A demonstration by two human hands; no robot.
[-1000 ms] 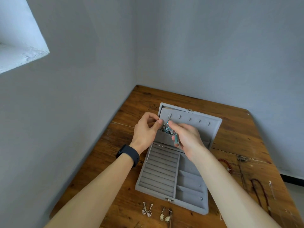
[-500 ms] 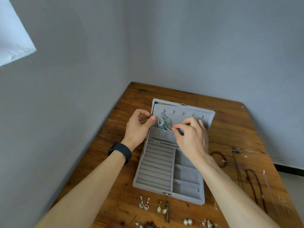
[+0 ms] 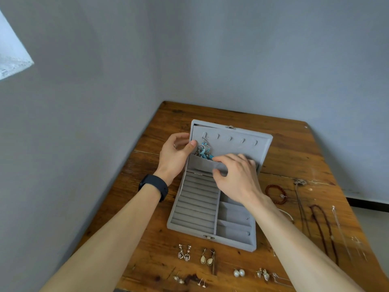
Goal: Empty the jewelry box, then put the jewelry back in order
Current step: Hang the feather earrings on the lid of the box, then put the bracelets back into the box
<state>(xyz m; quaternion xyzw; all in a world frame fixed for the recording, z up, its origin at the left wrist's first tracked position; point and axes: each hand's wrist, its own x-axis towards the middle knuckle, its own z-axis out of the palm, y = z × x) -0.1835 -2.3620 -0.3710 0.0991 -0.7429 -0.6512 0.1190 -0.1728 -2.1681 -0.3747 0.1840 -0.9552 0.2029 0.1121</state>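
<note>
Grey velvet jewelry box (image 3: 195, 207) sits open on the brown wooden table (image 3: 147, 245), in the corner of two grey walls. The base lies flat, with ring-roll rows on its left side, divided compartments on its right and a small metal clasp (image 3: 209, 237) on the front wall. Lid (image 3: 248, 148) stands up at the far side, with a row of small hooks near its top and a fabric pocket (image 3: 200, 164) along its bottom.

Pair of turquoise beaded hoop earrings (image 3: 203, 150) hangs from the leftmost hook, lower end reaching the pocket rim.

Left hand (image 3: 175, 153) grips the lid's left edge. The thumb is on the inner face just beside the earrings and the fingers are curled round the back. Black band (image 3: 153, 186) on that wrist.

Right hand (image 3: 235, 175) has its fingers bent over the pocket rim and its thumb on the pocket front. The index tip touches the turquoise bottom of the earrings. Cannot tell whether it pinches the earring, the pocket fabric, or neither.

On the table in front of the box:
- pair of heart-shaped drop earrings (image 3: 184, 252)
- pair of cream oval drop earrings (image 3: 206, 258)
- pair of white pearl studs (image 3: 239, 272)
- more small pieces, too small to tell

Right of the box lie a red beaded bracelet (image 3: 275, 193), a dark beaded necklace (image 3: 322, 228) and a thin silver chain (image 3: 341, 230), side by side.
</note>
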